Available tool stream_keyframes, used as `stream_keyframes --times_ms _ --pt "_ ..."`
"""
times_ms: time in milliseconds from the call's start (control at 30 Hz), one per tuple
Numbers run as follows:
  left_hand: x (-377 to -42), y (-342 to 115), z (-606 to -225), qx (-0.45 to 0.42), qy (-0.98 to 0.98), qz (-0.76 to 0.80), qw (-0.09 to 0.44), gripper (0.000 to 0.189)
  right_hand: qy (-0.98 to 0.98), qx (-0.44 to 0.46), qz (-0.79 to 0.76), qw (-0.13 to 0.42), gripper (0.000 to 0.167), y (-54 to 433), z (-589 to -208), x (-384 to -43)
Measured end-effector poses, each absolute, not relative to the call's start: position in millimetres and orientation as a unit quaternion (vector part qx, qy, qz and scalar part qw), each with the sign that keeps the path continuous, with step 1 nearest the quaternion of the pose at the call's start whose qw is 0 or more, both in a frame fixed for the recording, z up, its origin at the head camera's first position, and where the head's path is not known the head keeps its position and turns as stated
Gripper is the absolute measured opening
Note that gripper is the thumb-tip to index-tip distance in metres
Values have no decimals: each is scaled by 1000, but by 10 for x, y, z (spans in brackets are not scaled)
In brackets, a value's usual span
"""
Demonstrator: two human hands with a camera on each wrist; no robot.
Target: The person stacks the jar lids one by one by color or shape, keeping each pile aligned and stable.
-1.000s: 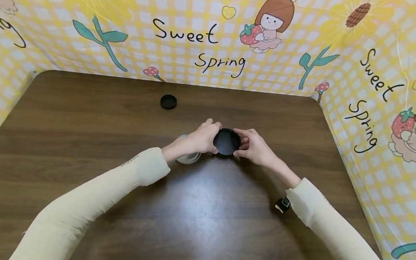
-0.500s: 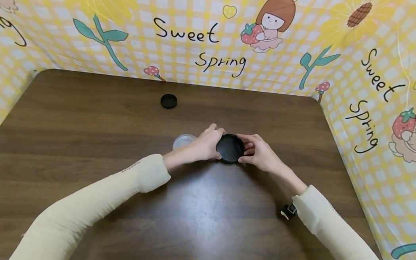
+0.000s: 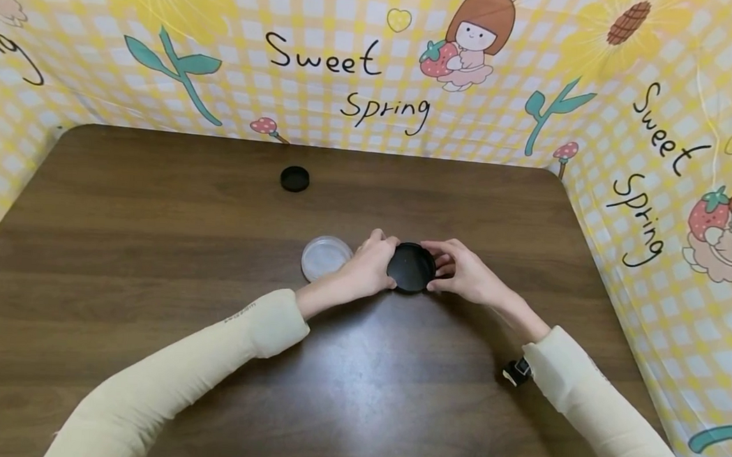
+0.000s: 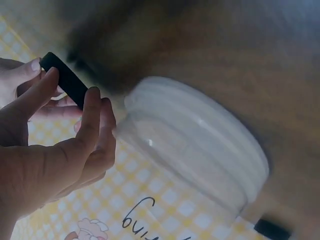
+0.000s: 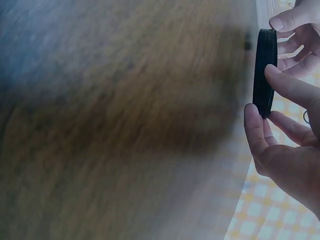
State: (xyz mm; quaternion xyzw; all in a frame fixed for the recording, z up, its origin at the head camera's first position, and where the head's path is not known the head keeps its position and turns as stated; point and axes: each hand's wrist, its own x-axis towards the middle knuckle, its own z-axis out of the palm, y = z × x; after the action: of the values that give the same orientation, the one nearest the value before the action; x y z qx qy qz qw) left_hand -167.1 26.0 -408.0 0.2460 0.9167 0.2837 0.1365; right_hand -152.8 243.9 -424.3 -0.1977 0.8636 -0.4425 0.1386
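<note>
Between my two hands is a round black lid (image 3: 411, 267), its hollow side facing up in the head view. My left hand (image 3: 373, 265) pinches its left rim with thumb and fingers. On the opposite rim, my right hand (image 3: 466, 274) grips it with the thumb nearest me. From the right wrist view the same lid (image 5: 265, 72) is seen edge-on, above the table. A clear round plastic jar (image 3: 324, 257) stands just left of my left hand, partly covered by it. The left wrist view shows the jar's ribbed side (image 4: 195, 140).
A smaller black lid (image 3: 295, 179) lies toward the back of the brown wooden table (image 3: 170, 244). Yellow checked cloth (image 3: 360, 18) printed with flowers and figures surrounds the table at the back and sides. A small black device (image 3: 516, 371) sits at my right wrist.
Both hands have moved the black lid slightly right and toward me. More of the clear jar shows now that my left hand has shifted off it. The smaller lid stays put.
</note>
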Motion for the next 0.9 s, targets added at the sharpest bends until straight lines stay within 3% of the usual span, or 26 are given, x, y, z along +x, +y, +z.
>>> stream_keyframes --times_ms 900 --pt "-1607 237 -4191 236 918 285 143 64 881 -196 -410 132 70 2394 -4296 -1518"
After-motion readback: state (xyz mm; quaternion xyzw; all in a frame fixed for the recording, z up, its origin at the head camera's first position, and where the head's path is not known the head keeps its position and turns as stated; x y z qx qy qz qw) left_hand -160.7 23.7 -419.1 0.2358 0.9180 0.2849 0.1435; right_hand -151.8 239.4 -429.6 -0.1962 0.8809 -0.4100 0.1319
